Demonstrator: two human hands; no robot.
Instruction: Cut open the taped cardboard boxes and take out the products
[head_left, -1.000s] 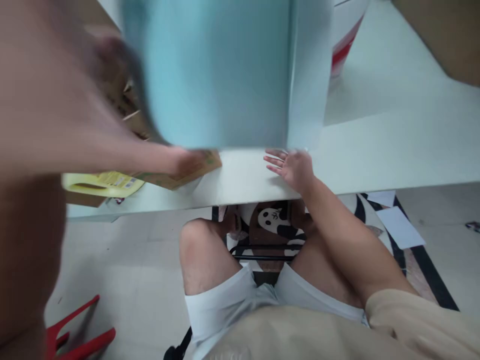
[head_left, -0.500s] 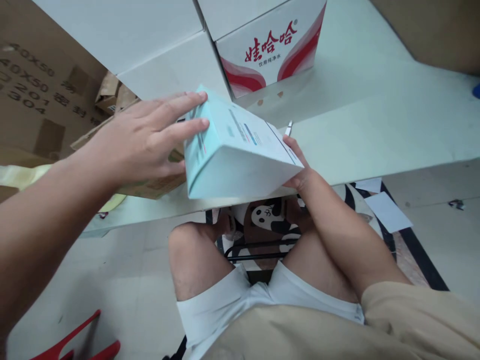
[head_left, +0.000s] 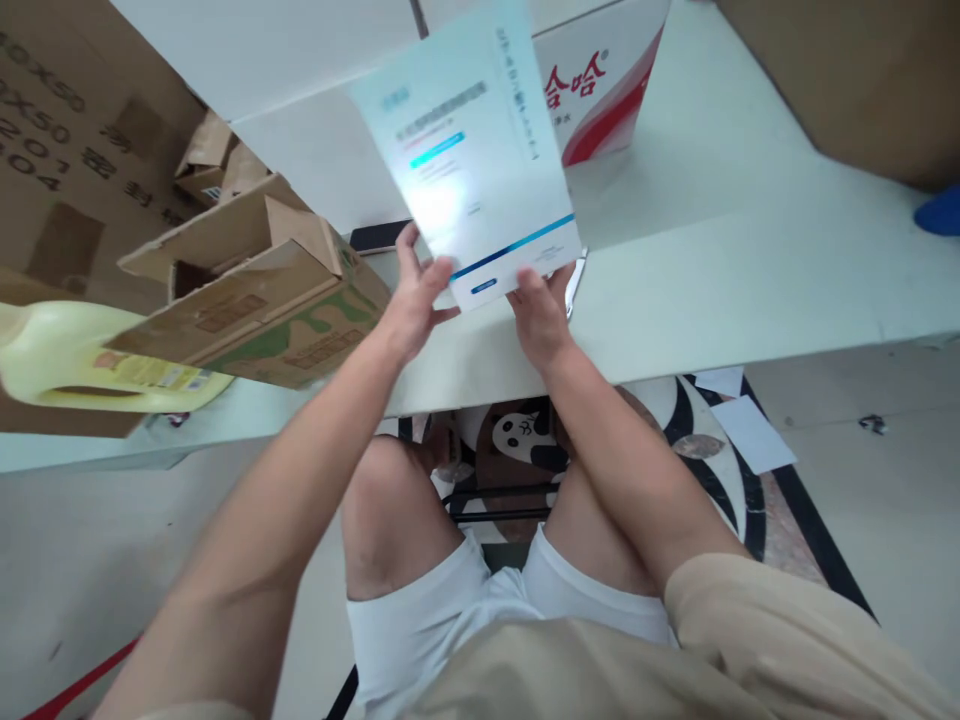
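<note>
A pale blue-and-white printed box (head_left: 469,160) stands tilted over the near part of the white table (head_left: 712,290), its flat printed face turned toward me. My left hand (head_left: 412,300) grips its lower left corner, thumb on the face. My right hand (head_left: 540,315) grips the lower right edge from below, fingers curled under it. Both hands hold the box just above the tabletop.
An open brown carton (head_left: 247,290) lies left of my hands with a yellow plastic jug (head_left: 82,360) beside it. A dark phone (head_left: 375,236) lies behind the left hand. A red-and-white printed carton (head_left: 600,90) and white boxes (head_left: 300,130) stand at the back. Large cardboard boxes flank both sides.
The box was lowered from in front of the camera to the table, then turned upright so its printed face shows. My left hand shifted from its top to its lower corner.
</note>
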